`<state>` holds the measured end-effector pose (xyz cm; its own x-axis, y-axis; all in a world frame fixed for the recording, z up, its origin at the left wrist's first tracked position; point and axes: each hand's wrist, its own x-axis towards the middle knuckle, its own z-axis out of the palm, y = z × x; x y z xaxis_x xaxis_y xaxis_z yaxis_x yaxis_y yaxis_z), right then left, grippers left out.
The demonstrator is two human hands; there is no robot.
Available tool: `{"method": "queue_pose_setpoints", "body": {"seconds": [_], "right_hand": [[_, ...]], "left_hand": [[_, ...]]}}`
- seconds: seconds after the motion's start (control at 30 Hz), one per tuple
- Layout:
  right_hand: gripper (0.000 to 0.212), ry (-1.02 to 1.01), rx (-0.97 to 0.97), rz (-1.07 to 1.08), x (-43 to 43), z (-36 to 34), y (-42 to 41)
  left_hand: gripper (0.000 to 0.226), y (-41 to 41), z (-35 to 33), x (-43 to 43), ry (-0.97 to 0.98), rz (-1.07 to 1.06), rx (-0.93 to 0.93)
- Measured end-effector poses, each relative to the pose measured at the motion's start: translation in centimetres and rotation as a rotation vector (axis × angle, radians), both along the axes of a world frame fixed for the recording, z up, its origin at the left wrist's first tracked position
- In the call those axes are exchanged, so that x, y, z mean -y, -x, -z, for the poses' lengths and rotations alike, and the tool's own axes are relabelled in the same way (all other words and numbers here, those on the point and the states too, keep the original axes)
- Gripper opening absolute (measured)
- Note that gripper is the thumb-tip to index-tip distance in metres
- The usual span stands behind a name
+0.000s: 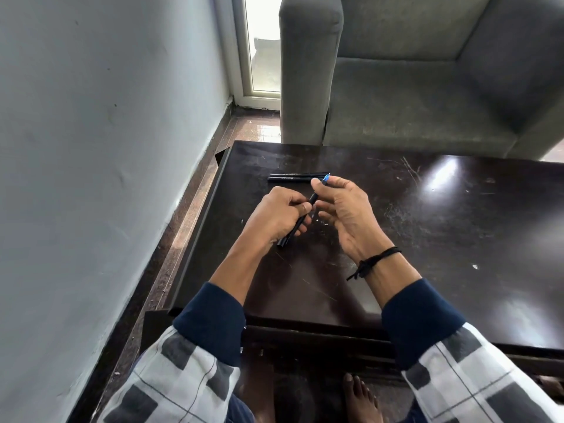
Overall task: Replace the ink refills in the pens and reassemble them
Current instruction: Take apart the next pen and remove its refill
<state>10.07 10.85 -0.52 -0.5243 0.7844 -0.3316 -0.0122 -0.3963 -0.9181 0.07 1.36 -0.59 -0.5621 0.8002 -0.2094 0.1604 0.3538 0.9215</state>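
**A:** Where was the pen at this moment?

**B:** The black pen barrel (300, 221) was above the dark table (427, 224), near its left side. It was tilted, with its upper end toward the right hand. The left hand (274, 215) gripped it around the middle. Its fingers (300, 207) were curled closed around the barrel, and the lower end stuck out below the hand.

**A:** And the right hand?

**B:** The right hand (345, 209) was just beside the upper end of the barrel. Its thumb and first finger pinched a small blue part (326, 178). I could not tell if this was a tip, a cap or the end of a refill. The other fingers (328, 216) were half open, loosely curved, and held nothing.

**A:** Which step was it, in your opinion?

**B:** I judged that one pen was open at its upper end, either for taking apart or for closing. The refill itself I could not see. The next move probably called for bringing the blue part in line with the opening of the barrel, with the left hand holding the barrel steady.

**A:** What else was there?

**B:** Just behind the hands, two other black pens (293, 177) lay side by side on the table. A grey armchair (427, 87) stood beyond the table, and a black thread (375, 261) was around the right wrist.
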Motion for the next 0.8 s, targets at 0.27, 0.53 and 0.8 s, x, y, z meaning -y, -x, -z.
{"method": "queue_pose_setpoints", "body": {"seconds": [0.27, 0.53, 0.8], "right_hand": [[0.035, 0.041, -0.051, 0.019, -0.07, -0.13, -0.02], [0.038, 0.051, -0.050, 0.026, -0.14, -0.21, -0.14], [0.035, 0.035, 0.011, 0.039, -0.15, 0.05, 0.17]], "left_hand": [[0.017, 0.06, 0.18, -0.04, 0.003, -0.008, -0.012], [0.019, -0.05, 0.08, -0.11, 0.009, -0.006, -0.009], [0.019, 0.14, 0.04, -0.16, 0.010, -0.016, -0.067]]}}
